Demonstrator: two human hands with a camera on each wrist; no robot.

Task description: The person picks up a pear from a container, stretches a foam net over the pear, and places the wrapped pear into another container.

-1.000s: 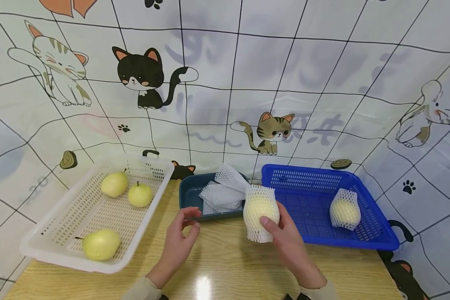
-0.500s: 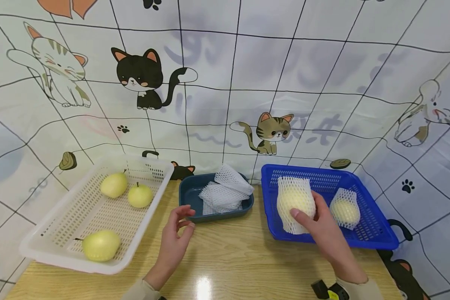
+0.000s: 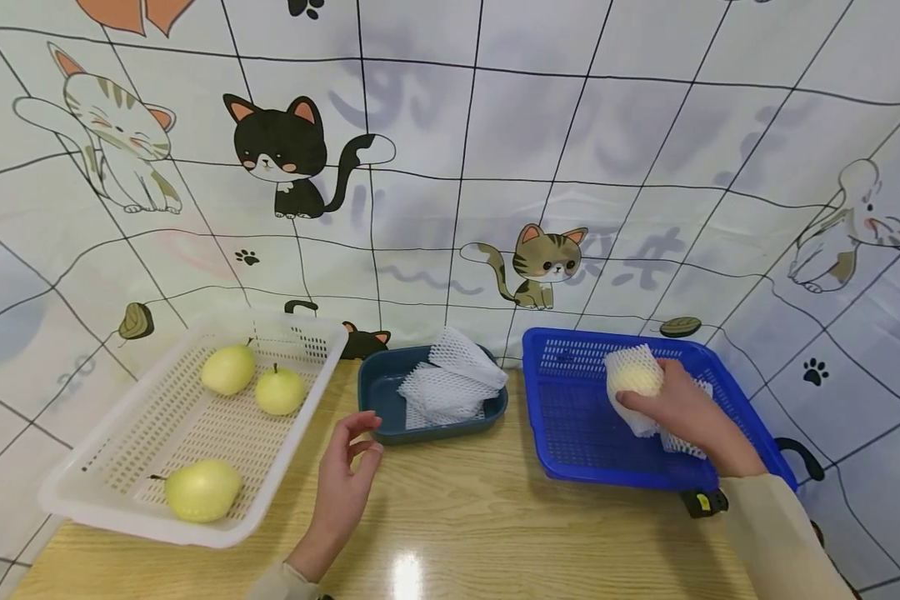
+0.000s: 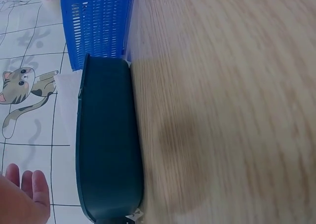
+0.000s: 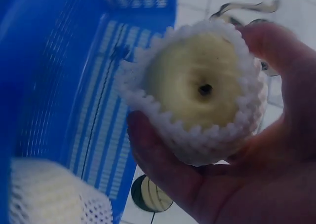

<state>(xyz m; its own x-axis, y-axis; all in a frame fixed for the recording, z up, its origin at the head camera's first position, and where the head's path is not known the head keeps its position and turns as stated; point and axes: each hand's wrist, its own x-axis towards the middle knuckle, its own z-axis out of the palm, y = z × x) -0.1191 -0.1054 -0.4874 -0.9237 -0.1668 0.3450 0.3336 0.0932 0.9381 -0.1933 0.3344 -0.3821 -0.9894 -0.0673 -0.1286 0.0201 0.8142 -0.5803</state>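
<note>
Head view. Item one: pear (image 3: pixel 636 377) in a white foam net (image 3: pixel 642 427), clasped between thumb and fingers of the right hand (image 3: pixel 682 406), over the blue basket (image 3: pixel 570 417); clearance beneath cannot be told. Left hand (image 3: pixel 345 475): well apart from the right, fingers loosely bent, holding nothing.

Handling, by judgement: pear moderately weighty, firm, smooth-skinned, liable to bruise if dropped or squeezed hard. Foam net light, soft, springy; should improve grip, though it may slip along the fruit if pinched by a loose end. Best hold: round the widest part, thumb opposing fingers, light pressure. Right wrist view shows the hollowed end uncovered.

Beside the right hand, partly hidden by it: second netted pear (image 3: pixel 686 446). Just beyond the left hand: dark tray (image 3: pixel 427 433) with spare nets (image 3: pixel 450 396). Left of that hand: white basket (image 3: pixel 232 437), three bare pears (image 3: pixel 202 492).
</note>
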